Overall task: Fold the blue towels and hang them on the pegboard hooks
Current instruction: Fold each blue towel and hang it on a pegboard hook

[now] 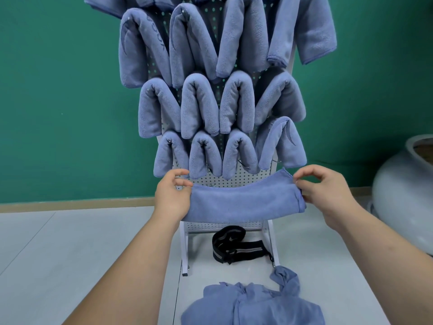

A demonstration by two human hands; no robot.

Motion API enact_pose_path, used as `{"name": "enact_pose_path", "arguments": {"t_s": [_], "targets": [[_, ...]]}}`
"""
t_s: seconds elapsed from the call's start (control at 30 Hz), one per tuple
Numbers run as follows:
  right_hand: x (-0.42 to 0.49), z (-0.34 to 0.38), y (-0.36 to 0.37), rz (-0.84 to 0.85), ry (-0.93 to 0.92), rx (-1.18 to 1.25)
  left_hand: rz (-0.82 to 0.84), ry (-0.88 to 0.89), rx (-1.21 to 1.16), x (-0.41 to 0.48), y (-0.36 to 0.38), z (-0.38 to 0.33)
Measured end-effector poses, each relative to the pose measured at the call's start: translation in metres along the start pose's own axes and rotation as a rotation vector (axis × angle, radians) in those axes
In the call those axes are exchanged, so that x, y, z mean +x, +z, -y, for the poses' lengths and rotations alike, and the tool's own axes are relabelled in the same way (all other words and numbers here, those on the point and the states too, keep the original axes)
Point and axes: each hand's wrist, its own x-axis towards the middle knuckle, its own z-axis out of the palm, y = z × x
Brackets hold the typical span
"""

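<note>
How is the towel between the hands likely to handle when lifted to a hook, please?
Probably floppy: the towel bows between the left hand and right hand. Likely light: pinches at its ends carry it. Unlikely to slip; it looks fuzzy.

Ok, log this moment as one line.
stage: folding | left hand: pinches folded towel left end | right hand: pinches right end | pegboard: many hung towels | loose towels: heaped below, unfolded
</note>
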Motion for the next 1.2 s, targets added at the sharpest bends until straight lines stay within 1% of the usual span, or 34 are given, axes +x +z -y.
{"name": "enact_pose_path", "arguments": {"t_s": [0.1,0.2,0.33,0.43,0.47,0.6,0.67,0.73,0.8,0.83,0.9,0.97,1.03,1.13,1.2], "targets": [[0.000,0.000,0.001,0.083,0.013,-0.008,0.034,-0.036,-0.038,-0.003,0.000,-0.003],[0.004,-0.006,0.002,0.096,0.020,-0.064,0.090,-0.060,-0.053,-0.005,0.001,-0.004],[0.009,-0.021,-0.001,0.124,0.001,-0.349,0.180,0.011,-0.017,-0.008,0.001,-0.006],[0.006,-0.022,-0.005,0.134,-0.042,-0.411,0.320,0.132,0.108,-0.010,-0.003,-0.004],[0.005,-0.020,-0.007,0.150,-0.063,-0.448,0.341,0.178,0.171,-0.007,-0.004,-0.002],[0.005,-0.018,-0.017,0.233,-0.220,-0.793,0.352,0.321,0.432,-0.001,-0.007,0.005],[0.005,-0.020,-0.020,0.250,-0.284,-0.880,0.326,0.357,0.504,0.001,-0.009,0.007],[0.005,-0.024,-0.023,0.209,-0.314,-0.917,0.281,0.363,0.536,0.002,-0.011,0.008],[0.007,-0.027,-0.029,0.126,-0.287,-0.863,0.248,0.355,0.515,0.004,-0.015,0.008],[0.006,-0.025,-0.031,0.094,-0.254,-0.826,0.256,0.349,0.491,0.003,-0.016,0.008],[0.003,-0.020,-0.032,0.077,-0.208,-0.799,0.329,0.361,0.494,-0.001,-0.017,0.004],[-0.001,-0.016,-0.026,0.132,-0.195,-0.799,0.434,0.401,0.579,-0.007,-0.012,-0.002],[-0.007,-0.013,-0.015,0.234,-0.201,-0.790,0.521,0.424,0.673,-0.013,-0.004,-0.006],[-0.015,-0.012,0.007,0.431,-0.198,-0.779,0.591,0.449,0.737,-0.020,0.006,-0.012],[-0.021,-0.014,0.022,0.566,-0.163,-0.727,0.617,0.455,0.714,-0.025,0.010,-0.017]]}}
